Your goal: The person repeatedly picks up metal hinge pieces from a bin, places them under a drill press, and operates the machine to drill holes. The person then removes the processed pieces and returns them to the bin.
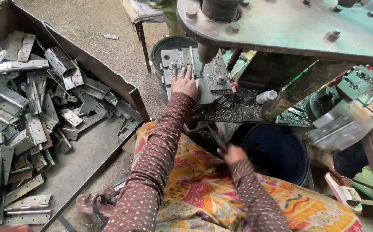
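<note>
I saw two buckets [276, 152] beside me, one metal tray [109, 83], and hinges [31, 124] too many to count.

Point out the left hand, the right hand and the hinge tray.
left hand [184, 83], head view, back of the hand resting on the press die.
right hand [232, 154], head view, knuckles, over the lap.
hinge tray [92, 148], head view, bare floor of the tray.

**Hinge on the press bed, lever at the lap**

A grey metal hinge [186, 58] lies flat on the die block of the press, at the far centre, under the fingertips of the left hand [183, 81]. Nearer, just right of centre, a thin dark lever [215, 136] slants up from the closed right hand [233, 155].
</note>
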